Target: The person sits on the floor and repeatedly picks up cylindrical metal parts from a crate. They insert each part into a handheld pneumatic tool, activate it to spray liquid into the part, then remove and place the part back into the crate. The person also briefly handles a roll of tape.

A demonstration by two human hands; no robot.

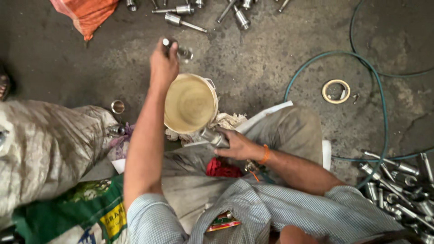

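My left hand (163, 63) is stretched out over the concrete floor beyond a cream plastic bucket (190, 103), fingers closed on a small shiny metal part (180, 49). Close to my lap, my right hand (236, 145) grips another shiny metal cylinder part (212, 136) just below the bucket's rim, over a bundle of whitish rags (228, 121). An orange band sits on my right wrist. A red cloth (222, 169) lies on my lap under that hand.
Several metal spindle parts (185, 16) lie at the top, a pile more (404, 185) at the right. A green hose (377, 90) loops past a tape roll (336, 91). A dirty sack (45, 144), a green bag (77, 212) and an orange bag (86, 13) lie left.
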